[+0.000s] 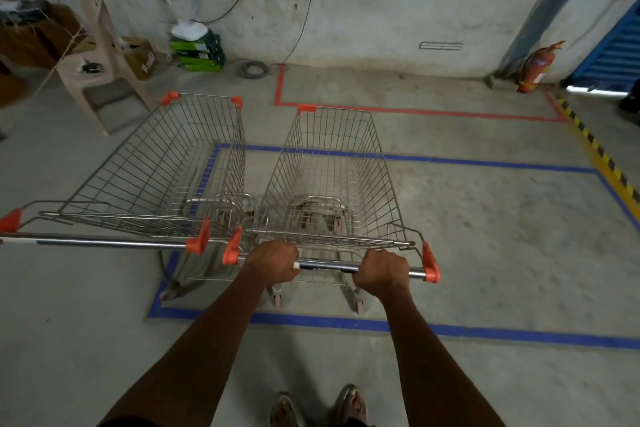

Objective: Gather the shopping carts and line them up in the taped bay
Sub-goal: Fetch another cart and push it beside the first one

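- Left hand (273, 262) clenched tight round the chrome handle bar (325, 265) of the right-hand cart (332, 177), fingers wrapped fully over the top, no gap showing.
- Right hand (381, 270) fisted on the same bar, nearer its orange plastic end cap (430, 265).
- That cart: silver wire mesh basket, tapering toward the nose, sitting inside the blue taped bay (485, 331), rear wheels just past the near tape line.
- Second cart (162, 166) just beside it on the left, same wire grid and orange corners, nobody touching it; it stands across the bay's left tape edge, angled slightly leftward.
- Floor is rough grey concrete (485, 236), scuffed and blotchy.
- Red tape outline (415, 111) farther ahead, by the wall.
- Red fire extinguisher (536, 66) leans in the far corner.
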### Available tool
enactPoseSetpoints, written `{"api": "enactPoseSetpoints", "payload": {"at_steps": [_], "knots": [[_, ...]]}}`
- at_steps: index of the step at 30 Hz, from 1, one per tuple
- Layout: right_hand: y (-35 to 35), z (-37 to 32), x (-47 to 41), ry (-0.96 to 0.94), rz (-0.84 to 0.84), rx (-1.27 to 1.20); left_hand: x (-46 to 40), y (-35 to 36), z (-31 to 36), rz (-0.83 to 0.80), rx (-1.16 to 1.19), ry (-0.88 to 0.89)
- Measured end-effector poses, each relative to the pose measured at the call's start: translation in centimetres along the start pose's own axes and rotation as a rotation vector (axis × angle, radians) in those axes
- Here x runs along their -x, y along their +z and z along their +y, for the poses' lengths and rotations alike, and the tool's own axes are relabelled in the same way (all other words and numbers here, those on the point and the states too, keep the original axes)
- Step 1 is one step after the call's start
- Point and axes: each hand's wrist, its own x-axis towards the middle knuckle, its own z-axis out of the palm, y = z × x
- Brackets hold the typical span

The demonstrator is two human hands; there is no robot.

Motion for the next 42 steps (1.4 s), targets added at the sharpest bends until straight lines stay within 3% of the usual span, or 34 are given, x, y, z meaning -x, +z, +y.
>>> {"api": "enactPoseSetpoints", "payload": {"at_steps": [13,20,28,36,42], "knots": [[0.7,0.2,-0.4,-0.026,-0.033,0.033,-0.1,0.8,-0.3,0.007,0.057,-0.005],[0.7,0.6,-0.4,-0.11,-0.027,0.059,1.4,0.1,0.0,0.181,0.094,0.076],[-0.2,1.4,0.8,-0.345,0.26,0.009,4.5,-0.1,0.6,0.386,0.193,0.08],[-2.2,-3.0,0.2,-0.599,0.334,0.063,9.1,-0.8,3.7,0.596,0.3,-0.108],[-1.6,-10.6,1.6,-0.931,0.375,0.003,17.1,0.5,3.4,0.688,0.312,-0.363]]}}
